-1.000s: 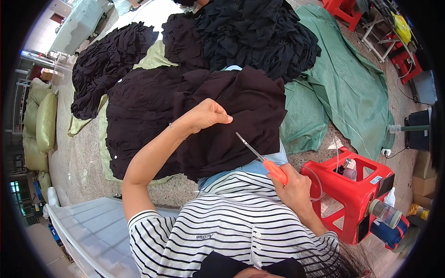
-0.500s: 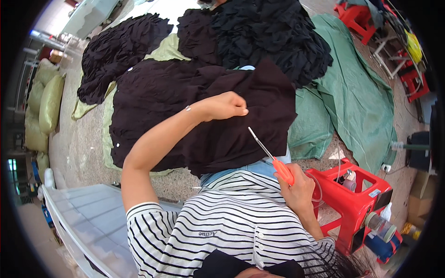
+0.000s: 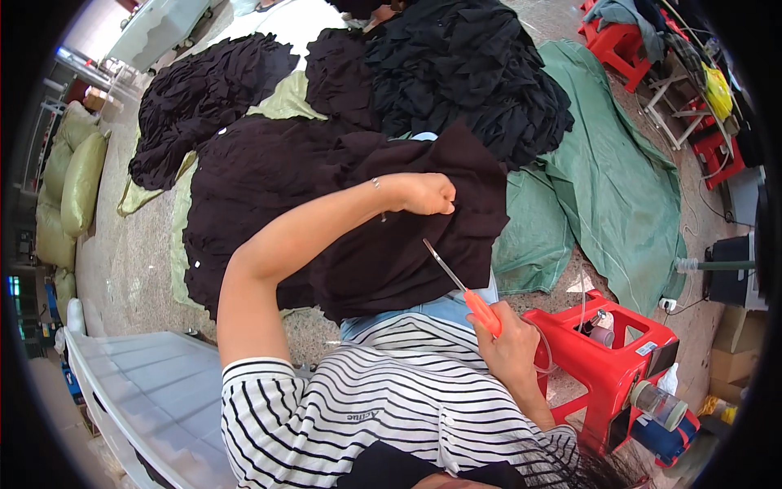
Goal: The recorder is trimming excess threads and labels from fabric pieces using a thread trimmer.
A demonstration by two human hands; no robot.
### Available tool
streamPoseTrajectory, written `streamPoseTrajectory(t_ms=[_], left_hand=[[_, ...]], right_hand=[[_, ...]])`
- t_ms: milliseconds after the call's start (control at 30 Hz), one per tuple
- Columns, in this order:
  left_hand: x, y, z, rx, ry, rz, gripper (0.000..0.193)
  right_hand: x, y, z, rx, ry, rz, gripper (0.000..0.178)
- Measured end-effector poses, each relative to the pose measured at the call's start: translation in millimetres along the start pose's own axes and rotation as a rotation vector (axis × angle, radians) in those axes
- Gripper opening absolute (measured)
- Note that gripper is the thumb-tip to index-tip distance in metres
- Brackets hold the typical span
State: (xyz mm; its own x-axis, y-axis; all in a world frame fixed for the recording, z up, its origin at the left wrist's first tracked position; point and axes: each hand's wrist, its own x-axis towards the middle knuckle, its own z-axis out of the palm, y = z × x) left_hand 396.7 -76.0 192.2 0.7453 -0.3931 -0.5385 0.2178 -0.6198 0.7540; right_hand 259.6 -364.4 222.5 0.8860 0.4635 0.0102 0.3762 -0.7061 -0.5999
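Plainly, in the head view the two hands are apart, both over the person's lap, where a dark brown cloth point(image 3: 383, 261) lies spread across the blue trousers point(image 3: 387, 322). The left hand point(image 3: 428, 194) is above the cloth toward its right part, with the fingers curled in and the thumb drawn against them; whether anything thin is pinched there, I cannot tell. The right hand point(image 3: 507, 342), lower and nearer the body, is wrapped around the orange handle of a slim metal-shafted tool point(image 3: 483, 312). The shaft slants up and to the left over the cloth, its tip just below the left hand and apart from it. A clear tube point(image 3: 549, 359) curves close by the right hand, beside a red stool point(image 3: 603, 363). A clear jar point(image 3: 658, 405) lies tilted at the stool's near end, with a blue case point(image 3: 668, 440) just past it. To the left, the cloth meets a broad brown heap point(image 3: 252, 179); beyond are another dark pile point(image 3: 204, 90), a narrower one point(image 3: 338, 77) and a large black pile point(image 3: 464, 81). A green sheet point(image 3: 611, 163) spreads over the floor to the right. A whitish bin point(image 3: 163, 367) stands at the lower left, and pale green sacks point(image 3: 84, 183) are stacked farther off on that side.
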Motion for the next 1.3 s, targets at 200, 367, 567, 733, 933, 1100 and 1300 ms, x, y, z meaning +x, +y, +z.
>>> streamPoseTrajectory(t_ms=[200, 367, 567, 733, 933, 1100, 1300], left_hand=[[-6, -22, -27, -0.357, 0.554, 0.251, 0.01], [17, -97, -87, -0.312, 1.247, 0.053, 0.039], [36, 0, -47, 0.153, 0.505, 0.034, 0.126], [46, 33, -12, 0.86, 0.369, 0.152, 0.062], [-12, 22, -19, 1.072, 0.754, 0.696, 0.034], [-86, -4, -75, 1.157, 0.887, 0.631, 0.04], [-169, -21, -231, 1.087, 1.336, -0.205, 0.018]], right_hand=[[9, 34, -16, 0.159, 0.348, 0.296, 0.023], [20, 65, -24, 0.045, 0.465, 0.302, 0.022], [25, 72, -14, 0.006, 0.442, 0.347, 0.024], [27, 75, -8, 0.04, 0.417, 0.392, 0.027], [29, 92, -7, 0.034, 0.431, 0.498, 0.028], [47, 97, -6, 0.01, 0.434, 0.443, 0.025], [70, 95, -3, -0.045, 0.438, 0.387, 0.026]])
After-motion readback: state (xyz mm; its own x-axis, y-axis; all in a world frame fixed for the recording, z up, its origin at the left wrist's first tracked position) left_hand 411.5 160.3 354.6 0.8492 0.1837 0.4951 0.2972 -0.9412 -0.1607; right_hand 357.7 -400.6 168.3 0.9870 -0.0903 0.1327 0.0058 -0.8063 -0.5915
